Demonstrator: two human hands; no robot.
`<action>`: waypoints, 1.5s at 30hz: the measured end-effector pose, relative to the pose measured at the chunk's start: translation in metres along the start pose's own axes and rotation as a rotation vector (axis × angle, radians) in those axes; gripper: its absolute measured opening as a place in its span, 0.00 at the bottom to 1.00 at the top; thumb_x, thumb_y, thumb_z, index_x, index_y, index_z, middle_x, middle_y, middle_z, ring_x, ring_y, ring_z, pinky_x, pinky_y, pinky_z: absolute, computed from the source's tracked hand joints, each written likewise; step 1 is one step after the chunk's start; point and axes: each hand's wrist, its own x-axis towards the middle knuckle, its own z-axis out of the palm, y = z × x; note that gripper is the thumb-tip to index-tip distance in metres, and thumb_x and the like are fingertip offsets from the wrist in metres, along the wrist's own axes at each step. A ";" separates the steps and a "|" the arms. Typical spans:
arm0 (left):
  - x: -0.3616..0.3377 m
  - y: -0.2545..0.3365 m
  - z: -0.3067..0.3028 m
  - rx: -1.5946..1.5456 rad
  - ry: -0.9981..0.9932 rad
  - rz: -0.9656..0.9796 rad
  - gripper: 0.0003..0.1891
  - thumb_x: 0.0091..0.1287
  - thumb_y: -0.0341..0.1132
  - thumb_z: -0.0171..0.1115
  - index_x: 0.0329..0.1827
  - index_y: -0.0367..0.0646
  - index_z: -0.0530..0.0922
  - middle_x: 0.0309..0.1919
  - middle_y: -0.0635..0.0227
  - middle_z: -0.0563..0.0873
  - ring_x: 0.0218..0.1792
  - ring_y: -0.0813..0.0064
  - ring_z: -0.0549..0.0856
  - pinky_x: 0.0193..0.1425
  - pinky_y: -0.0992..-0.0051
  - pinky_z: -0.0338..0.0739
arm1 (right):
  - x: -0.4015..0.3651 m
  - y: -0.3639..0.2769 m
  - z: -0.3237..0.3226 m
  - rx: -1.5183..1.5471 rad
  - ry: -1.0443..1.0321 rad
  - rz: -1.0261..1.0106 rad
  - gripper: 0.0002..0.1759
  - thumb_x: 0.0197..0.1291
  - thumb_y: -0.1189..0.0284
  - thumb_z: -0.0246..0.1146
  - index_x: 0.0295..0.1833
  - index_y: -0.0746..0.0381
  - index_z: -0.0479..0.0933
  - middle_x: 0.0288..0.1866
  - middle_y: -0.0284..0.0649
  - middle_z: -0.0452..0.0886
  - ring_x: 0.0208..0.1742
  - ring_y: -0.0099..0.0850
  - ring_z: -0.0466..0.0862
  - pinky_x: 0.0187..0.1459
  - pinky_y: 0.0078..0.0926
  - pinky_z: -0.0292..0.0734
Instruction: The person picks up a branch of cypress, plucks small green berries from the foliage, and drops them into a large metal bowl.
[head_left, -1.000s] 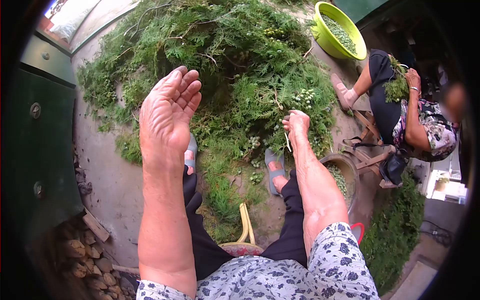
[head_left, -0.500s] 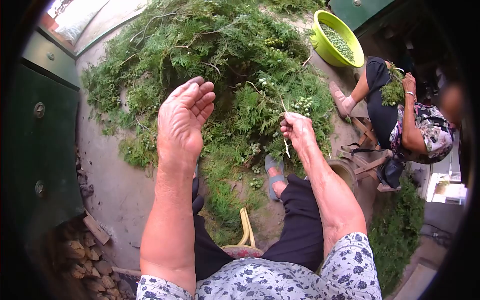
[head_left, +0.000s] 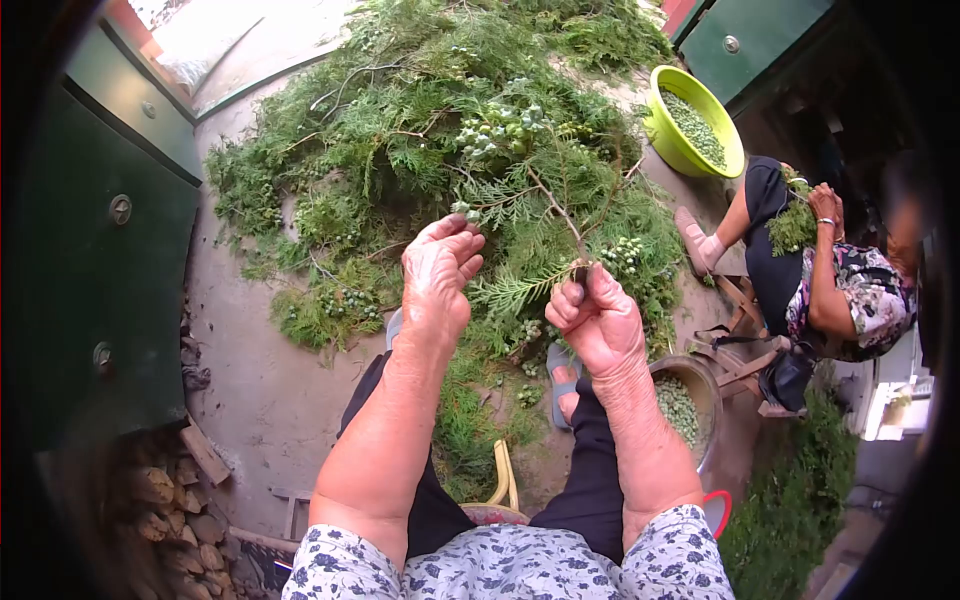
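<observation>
- the right hand (head_left: 597, 322) is closed tight around the woody lower end of a branch (head_left: 555, 205); thumb and fingers are clamped on the stem, just above the person's lap.
- from that fist the branch rises up and to the left, with flat green fronds spreading off it to both sides.
- the left hand (head_left: 437, 277) is raised just left of the branch, fingers held together and curved, their tips at a small cone cluster (head_left: 463, 209) on a side shoot. whether the fingers actually pinch the cluster cannot be told.
- the two hands are near each other with a frond between them.
- behind and under the branch lies a big pile of cut greenery (head_left: 400, 120) on the concrete ground, dotted with more pale green cones.
- below the hands a foot in a grey sandal (head_left: 563, 360) rests at the edge of the pile.
- just right of the right forearm stands a metal bowl (head_left: 700, 365) holding loose green cones.
- further right another person (head_left: 850, 280) sits with a sprig (head_left: 793, 225) in hand.
- beyond them a yellow-green basin (head_left: 660, 135) holds more cones.
- at the left stands a green door (head_left: 90, 280), with firewood (head_left: 150, 500) stacked below it.
</observation>
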 end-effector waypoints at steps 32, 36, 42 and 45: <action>-0.007 0.008 0.018 -0.496 -0.378 -0.050 0.11 0.68 0.36 0.54 0.44 0.37 0.77 0.40 0.58 0.85 0.41 0.63 0.84 0.47 0.62 0.79 | -0.013 0.051 0.025 0.146 -0.168 0.273 0.13 0.62 0.60 0.57 0.38 0.59 0.77 0.21 0.34 0.73 0.22 0.30 0.71 0.28 0.30 0.65; -0.006 0.010 0.018 -0.223 -0.164 0.116 0.07 0.66 0.33 0.58 0.43 0.41 0.77 0.33 0.67 0.84 0.27 0.72 0.84 0.22 0.74 0.78 | -0.012 0.052 0.027 -0.122 -0.060 0.400 0.15 0.63 0.60 0.58 0.39 0.63 0.75 0.26 0.39 0.77 0.25 0.30 0.77 0.28 0.28 0.72; -0.022 0.010 0.019 0.134 -0.185 0.242 0.09 0.66 0.30 0.57 0.47 0.40 0.77 0.31 0.71 0.82 0.22 0.83 0.79 0.20 0.81 0.72 | -0.007 0.020 0.048 -0.864 -0.259 0.582 0.16 0.62 0.64 0.60 0.33 0.67 0.77 0.24 0.39 0.81 0.23 0.24 0.81 0.24 0.17 0.76; -0.022 0.008 0.018 0.293 -0.169 0.332 0.12 0.66 0.29 0.57 0.52 0.42 0.76 0.32 0.72 0.83 0.23 0.85 0.77 0.22 0.83 0.72 | -0.007 0.009 0.055 -1.079 -0.434 0.649 0.17 0.61 0.64 0.60 0.37 0.71 0.78 0.23 0.40 0.81 0.23 0.25 0.82 0.24 0.18 0.76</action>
